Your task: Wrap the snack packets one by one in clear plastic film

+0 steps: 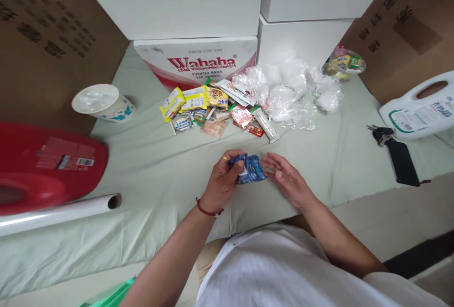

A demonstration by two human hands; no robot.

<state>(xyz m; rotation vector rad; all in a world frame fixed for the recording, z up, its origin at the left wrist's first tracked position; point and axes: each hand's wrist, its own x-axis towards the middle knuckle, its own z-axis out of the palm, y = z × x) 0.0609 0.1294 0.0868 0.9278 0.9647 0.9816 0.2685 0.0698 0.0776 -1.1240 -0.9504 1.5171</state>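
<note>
My left hand (pixel 227 174) is closed on the left end of a blue snack packet (pixel 253 169), thumb on top. The packet is held above the front of the cloth-covered table. My right hand (pixel 285 177) is beside the packet's right end, fingers apart and slightly blurred; whether a fingertip touches the packet is hard to tell. Beyond the hands lies a pile of small snack packets (pixel 216 96) in yellow, red, brown and silver wrappers. Crumpled clear plastic bags (pixel 287 89) lie against the pile's right side.
At the left are a paper tub (pixel 122 108), a red jug (pixel 71 165) and a white roll (pixel 88 205). A Wahaha box (pixel 156 56) stands behind the packets. To the right are a white detergent bottle (pixel 418 113), keys (pixel 382 135), a black phone (pixel 402 160) and a clear container (pixel 349 65).
</note>
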